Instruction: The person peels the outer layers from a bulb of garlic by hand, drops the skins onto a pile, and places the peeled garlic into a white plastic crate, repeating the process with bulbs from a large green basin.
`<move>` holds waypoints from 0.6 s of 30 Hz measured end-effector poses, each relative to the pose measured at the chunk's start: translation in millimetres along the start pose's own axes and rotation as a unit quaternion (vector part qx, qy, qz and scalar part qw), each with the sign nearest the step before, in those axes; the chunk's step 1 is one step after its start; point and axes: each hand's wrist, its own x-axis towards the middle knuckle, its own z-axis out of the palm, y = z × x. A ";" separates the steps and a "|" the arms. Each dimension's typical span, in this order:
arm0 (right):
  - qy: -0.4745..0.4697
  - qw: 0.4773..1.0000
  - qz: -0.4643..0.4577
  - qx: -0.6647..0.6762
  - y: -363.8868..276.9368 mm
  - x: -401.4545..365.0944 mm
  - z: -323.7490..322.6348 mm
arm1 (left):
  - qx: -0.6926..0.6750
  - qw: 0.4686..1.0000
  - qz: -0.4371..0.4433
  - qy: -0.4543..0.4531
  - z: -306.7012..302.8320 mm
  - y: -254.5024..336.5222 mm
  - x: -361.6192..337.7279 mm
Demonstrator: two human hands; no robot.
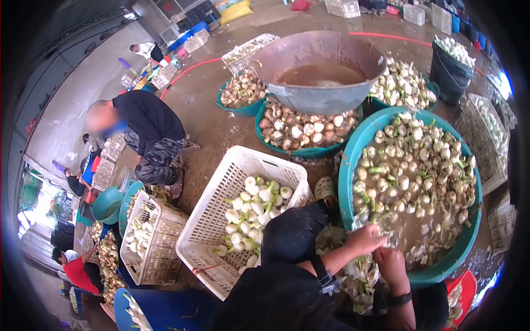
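Observation:
My left hand (364,240) and my right hand (390,261) meet at the near edge of a large teal tub (346,182). Both have their fingers curled closed, and whatever is between them is hidden. Whitish peel shows just beside the fingers. In the tub, many round pale bulbs (411,160), like fresh garlic or onions with short green stems, float in brown water. Loose skins and stalks (361,284) hang below my hands. To the left stands a white slatted crate (207,220) with clean white bulbs (255,207) in it.
A big metal basin (320,99) of brown water rests above teal tubs of bulbs. A second crate (160,248) stands left, near a crouching person (152,129). A black bucket (450,71) and more crates (483,138) are at the right. A red container (466,292) sits near my right arm.

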 end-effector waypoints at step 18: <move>0.056 0.996 -0.020 -0.070 -14.7 3.0 8.1 | 0.040 0.998 0.039 0.001 -21.4 20.7 -0.6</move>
